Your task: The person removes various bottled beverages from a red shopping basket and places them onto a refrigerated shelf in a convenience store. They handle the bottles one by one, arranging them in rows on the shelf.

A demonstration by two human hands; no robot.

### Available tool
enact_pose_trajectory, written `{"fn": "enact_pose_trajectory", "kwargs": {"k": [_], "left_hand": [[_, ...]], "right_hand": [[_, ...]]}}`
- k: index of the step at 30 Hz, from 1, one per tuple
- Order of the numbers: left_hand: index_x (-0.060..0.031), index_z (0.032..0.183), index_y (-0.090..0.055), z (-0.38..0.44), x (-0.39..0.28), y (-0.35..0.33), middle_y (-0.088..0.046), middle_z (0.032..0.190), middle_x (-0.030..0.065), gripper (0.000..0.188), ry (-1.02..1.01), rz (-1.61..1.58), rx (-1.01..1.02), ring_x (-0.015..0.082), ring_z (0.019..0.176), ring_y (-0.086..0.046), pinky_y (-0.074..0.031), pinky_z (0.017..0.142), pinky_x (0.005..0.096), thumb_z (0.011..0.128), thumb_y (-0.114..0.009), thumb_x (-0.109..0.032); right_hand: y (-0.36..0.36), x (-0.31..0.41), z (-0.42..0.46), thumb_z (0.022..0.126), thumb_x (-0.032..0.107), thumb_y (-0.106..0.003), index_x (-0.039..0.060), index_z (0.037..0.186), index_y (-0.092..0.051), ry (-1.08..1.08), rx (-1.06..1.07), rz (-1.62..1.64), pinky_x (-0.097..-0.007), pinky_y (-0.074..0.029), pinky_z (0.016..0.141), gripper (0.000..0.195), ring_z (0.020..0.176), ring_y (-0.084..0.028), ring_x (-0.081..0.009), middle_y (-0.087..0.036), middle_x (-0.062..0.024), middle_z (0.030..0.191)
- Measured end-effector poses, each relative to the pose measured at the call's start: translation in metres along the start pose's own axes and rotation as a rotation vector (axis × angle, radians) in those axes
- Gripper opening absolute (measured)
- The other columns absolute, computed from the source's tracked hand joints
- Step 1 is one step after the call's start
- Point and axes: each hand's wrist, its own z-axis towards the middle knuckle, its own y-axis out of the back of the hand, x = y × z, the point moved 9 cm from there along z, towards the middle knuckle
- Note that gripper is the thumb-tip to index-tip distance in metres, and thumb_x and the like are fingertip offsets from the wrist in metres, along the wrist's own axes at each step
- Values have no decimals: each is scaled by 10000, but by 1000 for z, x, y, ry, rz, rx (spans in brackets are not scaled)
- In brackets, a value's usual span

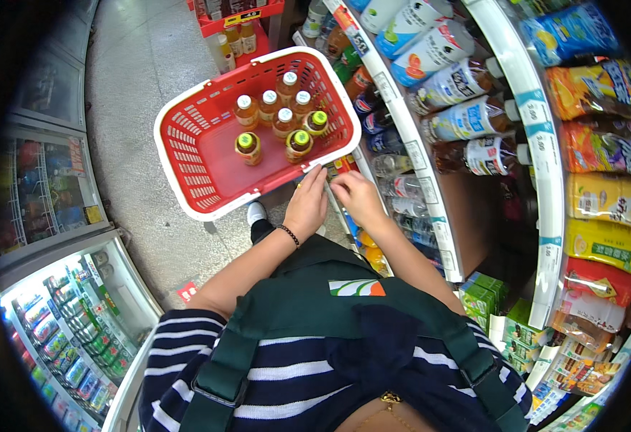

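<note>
A red plastic shopping basket (229, 162) with a white rim is in front of me. At its right end, upright inside, are several small bottles of amber drink with white caps (285, 124). Three more bottles have yellow-green caps (299, 146). My left hand (307, 205) lies flat, palm down, its fingertips at the near right rim; whether they touch it is hard to tell. Just right of it, my right hand (359, 198) is raised with bent fingers, close to the basket's corner. Whatever may be inside those fingers is hidden.
Shelves of drink bottles (472, 119) rise along my right, with white price rails (423, 162). Glass-doored coolers (51, 183) line the left, one filled with cans (72, 335). A red display stand (239, 24) is beyond the basket. Speckled floor (132, 178) runs between.
</note>
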Motion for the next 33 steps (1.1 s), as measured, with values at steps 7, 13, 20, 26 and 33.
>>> {"fn": "enact_pose_trajectory", "kwargs": {"k": [7,13,20,26,33], "left_hand": [[49,1133,-463,43,100,7,-469,1187,231,371,287,-8,80,376,1087,-463,-378,933,404,766,-486,-2],[52,1123,-464,66,145,-13,-487,1158,243,391,372,-30,254,372,1085,-462,-382,925,404,735,-494,9],[47,1204,-409,68,149,8,-482,1172,229,492,300,-138,159,362,1100,-459,-378,939,384,728,-530,21],[-23,1330,-271,47,103,55,-344,1322,208,728,159,-63,91,358,1215,-362,-332,994,398,710,-652,-44],[1,1255,-359,32,-23,69,-397,1257,209,750,-273,39,-50,367,1190,-375,-276,1008,455,597,-715,-53]], "right_hand": [[-79,-34,94,742,96,-629,51,1006,-569,-127,71,-277,-401,-465,758,275,905,-558,-338,-550,-161,999],[-123,-67,119,759,114,-614,32,1001,-488,-263,252,-342,-452,-472,760,285,903,-558,-395,-465,-221,1087],[-116,-47,114,737,149,-654,33,1024,-522,-352,167,-248,-433,-450,791,336,935,-525,-389,-473,-196,1045],[-44,28,83,696,139,-697,27,970,-575,-156,-81,-59,-373,-459,746,320,855,-549,-328,-513,-161,932],[77,99,-5,666,149,-734,53,962,-597,-83,-257,10,-332,-465,699,340,791,-557,-261,-536,-125,887]]}}
